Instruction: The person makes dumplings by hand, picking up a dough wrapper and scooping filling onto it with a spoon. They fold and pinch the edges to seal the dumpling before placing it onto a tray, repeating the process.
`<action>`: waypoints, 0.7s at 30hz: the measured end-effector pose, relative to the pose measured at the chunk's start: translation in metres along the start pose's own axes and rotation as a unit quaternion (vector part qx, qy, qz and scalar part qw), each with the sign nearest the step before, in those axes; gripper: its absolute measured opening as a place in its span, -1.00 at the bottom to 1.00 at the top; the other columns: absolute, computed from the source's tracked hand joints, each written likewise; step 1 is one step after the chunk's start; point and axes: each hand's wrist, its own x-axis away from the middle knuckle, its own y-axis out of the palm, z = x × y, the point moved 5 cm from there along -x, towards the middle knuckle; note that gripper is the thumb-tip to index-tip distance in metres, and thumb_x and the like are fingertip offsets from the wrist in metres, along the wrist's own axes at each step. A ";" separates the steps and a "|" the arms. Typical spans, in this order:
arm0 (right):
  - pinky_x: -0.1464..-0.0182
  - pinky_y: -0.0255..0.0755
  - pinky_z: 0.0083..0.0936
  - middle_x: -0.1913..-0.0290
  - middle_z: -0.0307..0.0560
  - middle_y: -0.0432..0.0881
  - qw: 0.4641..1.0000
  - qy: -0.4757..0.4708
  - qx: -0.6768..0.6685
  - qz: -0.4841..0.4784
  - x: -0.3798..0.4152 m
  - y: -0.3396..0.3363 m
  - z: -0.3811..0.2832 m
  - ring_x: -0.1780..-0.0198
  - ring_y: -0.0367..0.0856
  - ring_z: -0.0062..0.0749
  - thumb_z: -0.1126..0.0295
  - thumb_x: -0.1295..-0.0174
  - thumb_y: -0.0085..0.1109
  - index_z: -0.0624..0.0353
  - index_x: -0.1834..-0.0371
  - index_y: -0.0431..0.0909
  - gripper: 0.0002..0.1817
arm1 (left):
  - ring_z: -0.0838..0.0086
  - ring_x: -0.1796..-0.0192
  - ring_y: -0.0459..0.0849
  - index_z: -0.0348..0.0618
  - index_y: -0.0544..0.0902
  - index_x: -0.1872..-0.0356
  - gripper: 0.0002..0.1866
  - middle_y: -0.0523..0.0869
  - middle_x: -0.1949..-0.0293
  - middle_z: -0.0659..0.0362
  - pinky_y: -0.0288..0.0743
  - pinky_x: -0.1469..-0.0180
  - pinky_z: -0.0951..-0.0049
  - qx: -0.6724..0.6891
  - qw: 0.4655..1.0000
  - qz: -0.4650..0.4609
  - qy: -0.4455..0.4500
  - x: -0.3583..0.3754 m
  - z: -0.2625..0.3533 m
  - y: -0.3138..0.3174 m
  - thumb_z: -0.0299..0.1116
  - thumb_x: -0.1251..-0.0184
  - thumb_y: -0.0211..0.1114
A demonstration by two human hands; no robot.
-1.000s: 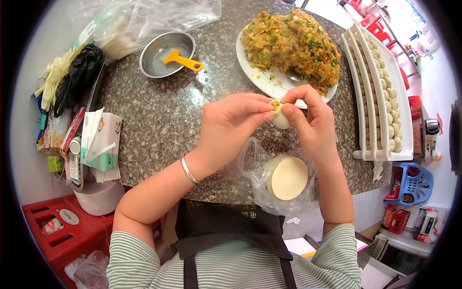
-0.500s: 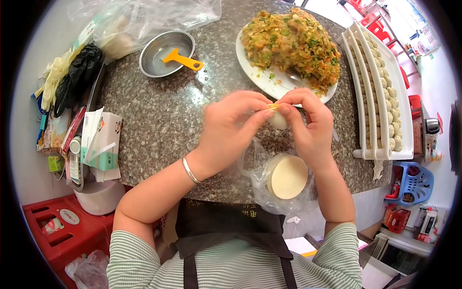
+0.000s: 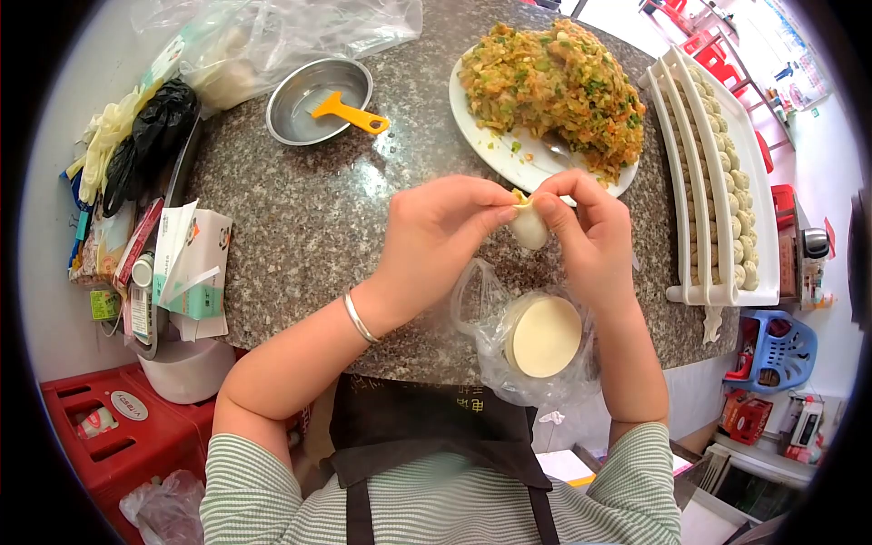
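My left hand (image 3: 425, 225) and right hand (image 3: 589, 227) pinch the dumpling (image 3: 530, 232) by its rim above the counter (image 3: 291, 236), filling (image 3: 519, 194) peeking out; sealing step, I'd say, next pinch calling for light pressure.

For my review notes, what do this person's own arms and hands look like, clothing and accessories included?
Both the left hand and right hand are ungloved. A plain, smooth silver-coloured bangle circles the left wrist; the right wrist is bare. The short sleeves have narrow green and white stripes, leaving both forearms uncovered.
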 end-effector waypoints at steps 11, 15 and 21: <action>0.10 0.39 -0.55 0.30 -0.12 0.59 0.994 -0.089 0.065 -0.009 0.000 0.004 -0.007 0.21 0.54 -0.45 0.50 -0.26 0.24 0.31 0.30 0.57 -0.92 | 0.52 0.22 0.79 -0.28 0.72 0.21 -0.88 0.80 0.26 0.12 0.66 0.12 0.55 0.031 0.999 0.027 0.002 0.004 0.010 0.004 -0.57 -0.23 0.38; 0.15 0.42 -0.49 0.35 -0.07 0.61 0.995 -0.096 0.038 -0.001 0.000 0.006 -0.010 0.25 0.58 -0.35 0.52 -0.20 0.25 0.30 0.32 0.59 -0.93 | 0.49 0.22 0.79 -0.28 0.72 0.21 -0.88 0.79 0.24 0.13 0.69 0.13 0.51 -0.011 0.999 0.017 0.037 0.003 0.013 0.001 -0.57 -0.23 0.38; 0.16 0.42 -0.50 0.35 -0.08 0.62 0.995 -0.089 0.050 -0.005 0.001 0.006 -0.008 0.25 0.59 -0.37 0.52 -0.22 0.23 0.30 0.31 0.59 -0.93 | 0.49 0.21 0.77 -0.31 0.72 0.22 -0.90 0.76 0.23 0.11 0.69 0.16 0.49 -0.033 0.997 -0.017 0.060 0.001 0.009 0.001 -0.58 -0.25 0.36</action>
